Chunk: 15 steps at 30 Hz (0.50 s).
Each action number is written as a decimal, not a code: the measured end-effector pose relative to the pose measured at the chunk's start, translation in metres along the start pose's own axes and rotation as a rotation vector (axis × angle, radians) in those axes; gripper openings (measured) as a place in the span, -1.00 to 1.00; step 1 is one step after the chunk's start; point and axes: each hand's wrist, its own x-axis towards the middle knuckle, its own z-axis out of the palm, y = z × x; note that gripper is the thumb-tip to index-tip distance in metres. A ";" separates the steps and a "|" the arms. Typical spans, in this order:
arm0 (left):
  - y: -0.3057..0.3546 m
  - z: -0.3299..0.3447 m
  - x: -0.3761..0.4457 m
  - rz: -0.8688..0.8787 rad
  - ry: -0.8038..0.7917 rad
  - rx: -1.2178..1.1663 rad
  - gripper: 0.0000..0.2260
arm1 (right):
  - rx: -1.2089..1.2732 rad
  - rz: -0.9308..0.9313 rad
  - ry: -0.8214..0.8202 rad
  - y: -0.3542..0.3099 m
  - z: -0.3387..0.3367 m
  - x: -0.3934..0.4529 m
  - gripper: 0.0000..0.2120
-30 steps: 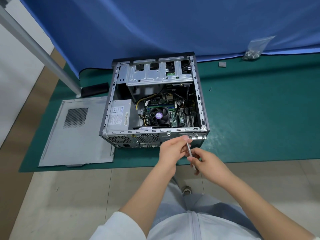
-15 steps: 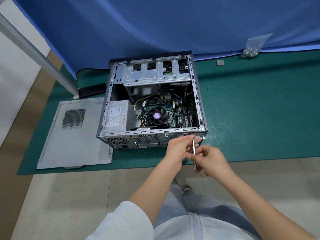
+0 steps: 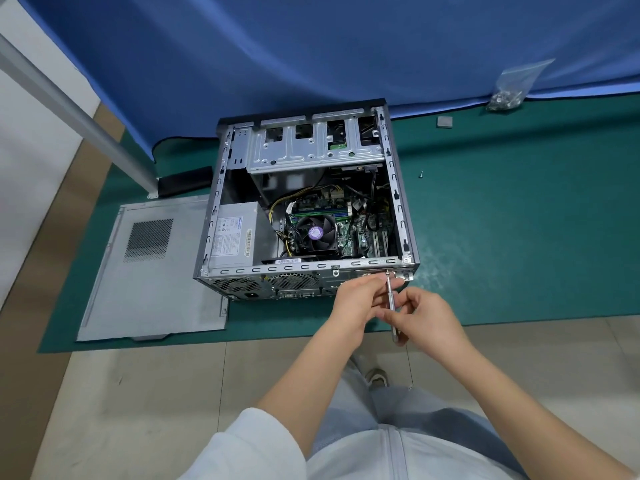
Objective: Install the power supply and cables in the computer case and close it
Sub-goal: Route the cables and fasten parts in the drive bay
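The open computer case point(image 3: 401, 209) lies on its side on the green mat, its motherboard, fan and cables showing. The grey power supply point(image 3: 235, 233) sits inside at the near left corner. A thin silver screwdriver point(image 3: 391, 303) points at the case's near right rear edge. My right hand point(image 3: 426, 320) grips its handle from below. My left hand point(image 3: 360, 299) pinches the shaft near the tip, right at the case's rear panel. The grey side panel point(image 3: 152, 271) lies flat to the left of the case.
A green mat point(image 3: 519, 237) covers the floor under a blue cloth backdrop point(image 3: 311, 57). A loose screw point(image 3: 420, 174) lies right of the case. A plastic bag of screws point(image 3: 512, 88) and a small grey square point(image 3: 444, 121) lie at the back right. A metal pole point(image 3: 76, 112) slants at the left.
Both hands have moved up and right with the screwdriver. Its tip has gone from below the case to the near right rear edge, and the shaft now stands more upright.
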 end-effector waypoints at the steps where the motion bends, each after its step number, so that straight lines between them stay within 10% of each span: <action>1: 0.000 0.000 0.000 -0.001 0.004 0.003 -0.86 | -0.006 0.002 -0.013 0.000 -0.001 0.001 -0.76; 15: 0.003 -0.001 -0.002 0.006 -0.003 0.076 -0.83 | 0.051 -0.006 -0.032 -0.003 -0.003 -0.002 -0.91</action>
